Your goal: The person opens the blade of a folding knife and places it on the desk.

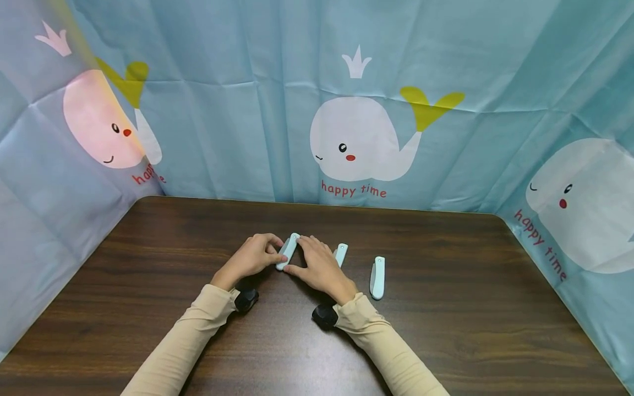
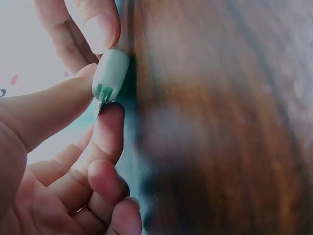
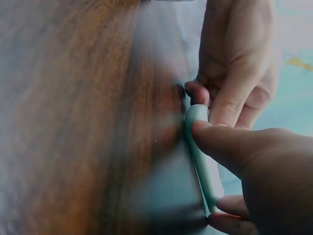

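A pale mint folding knife (image 1: 291, 250) lies slanted between both hands, low over the table, its blade side facing left. My left hand (image 1: 253, 256) pinches it from the left with thumb and forefinger. From the other side my right hand (image 1: 321, 266) grips it, thumb (image 3: 215, 134) at the near end and fingertips (image 3: 234, 208) toward the far end. In the left wrist view the knife's rounded end (image 2: 113, 68) shows a dark slot beside the left fingertip. A second mint knife (image 1: 342, 253) is just right of my right hand, its lower part hidden.
A third mint folding knife (image 1: 378, 278) lies farther right on the dark wood table (image 1: 470, 308). Behind the table's far edge hangs a light blue curtain (image 1: 223, 137) printed with whales. Each wrist carries a black device (image 1: 246, 300).
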`<action>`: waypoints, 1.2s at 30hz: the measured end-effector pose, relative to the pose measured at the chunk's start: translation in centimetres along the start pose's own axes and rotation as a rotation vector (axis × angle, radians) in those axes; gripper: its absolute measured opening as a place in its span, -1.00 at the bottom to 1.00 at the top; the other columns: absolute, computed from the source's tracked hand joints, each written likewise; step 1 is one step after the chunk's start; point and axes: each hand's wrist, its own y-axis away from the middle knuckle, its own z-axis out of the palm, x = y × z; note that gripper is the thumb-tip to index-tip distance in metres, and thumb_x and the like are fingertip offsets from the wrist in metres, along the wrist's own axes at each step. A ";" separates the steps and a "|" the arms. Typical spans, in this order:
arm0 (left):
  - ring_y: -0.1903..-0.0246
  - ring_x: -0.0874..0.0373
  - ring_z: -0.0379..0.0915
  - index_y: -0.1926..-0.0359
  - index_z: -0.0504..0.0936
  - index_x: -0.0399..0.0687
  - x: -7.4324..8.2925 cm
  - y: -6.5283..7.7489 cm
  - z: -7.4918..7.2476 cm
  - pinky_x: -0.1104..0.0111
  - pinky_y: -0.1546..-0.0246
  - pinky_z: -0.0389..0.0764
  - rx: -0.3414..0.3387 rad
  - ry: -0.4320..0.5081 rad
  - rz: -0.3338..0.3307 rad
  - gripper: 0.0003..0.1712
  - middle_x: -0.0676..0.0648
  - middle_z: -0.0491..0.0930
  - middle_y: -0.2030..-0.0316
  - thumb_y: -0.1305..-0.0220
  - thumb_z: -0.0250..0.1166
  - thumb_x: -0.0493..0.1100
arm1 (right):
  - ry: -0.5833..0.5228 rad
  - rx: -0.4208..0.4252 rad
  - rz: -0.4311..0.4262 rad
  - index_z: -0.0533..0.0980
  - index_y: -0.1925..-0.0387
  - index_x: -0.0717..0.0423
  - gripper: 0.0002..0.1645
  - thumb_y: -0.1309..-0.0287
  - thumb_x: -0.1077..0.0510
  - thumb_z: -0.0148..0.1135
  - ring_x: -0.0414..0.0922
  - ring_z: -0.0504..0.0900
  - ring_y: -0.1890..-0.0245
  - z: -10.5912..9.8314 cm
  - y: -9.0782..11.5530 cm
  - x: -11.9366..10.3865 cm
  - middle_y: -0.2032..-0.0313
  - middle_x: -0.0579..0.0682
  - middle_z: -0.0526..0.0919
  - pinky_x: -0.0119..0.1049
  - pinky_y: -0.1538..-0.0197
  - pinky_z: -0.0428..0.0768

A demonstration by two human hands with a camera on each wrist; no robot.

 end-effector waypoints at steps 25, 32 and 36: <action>0.34 0.06 0.62 0.03 0.61 -0.32 0.6 0.1 -0.2 0.35 0.34 0.49 0.090 0.057 0.026 -0.76 -0.17 0.74 0.31 -0.38 0.25 -0.23 | -0.296 0.120 -0.094 0.15 -0.44 0.21 -0.10 -0.20 0.14 0.39 0.09 0.45 -0.34 -0.6 -0.1 0.1 -0.31 0.19 0.46 0.00 -0.36 0.39; 0.34 0.03 0.59 0.06 0.62 -0.28 1.0 0.2 -0.7 0.35 0.36 0.44 0.116 0.093 0.026 -0.78 -0.16 0.75 0.31 -0.37 0.27 -0.23 | -0.462 0.152 -0.161 0.14 -0.42 0.16 -0.13 -0.17 0.28 0.38 0.08 0.71 0.01 -1.0 -0.2 0.3 -0.06 0.20 0.67 -0.05 -0.07 0.63; 0.33 0.00 0.59 0.06 0.61 -0.27 1.4 0.4 -0.8 0.35 0.36 0.44 0.118 0.101 0.034 -0.79 -0.15 0.74 0.30 -0.37 0.27 -0.22 | -0.530 0.161 -0.137 0.16 -0.40 0.18 -0.18 -0.20 0.30 0.35 0.10 0.74 0.06 -1.5 -0.2 0.3 -0.04 0.21 0.67 -0.07 -0.02 0.66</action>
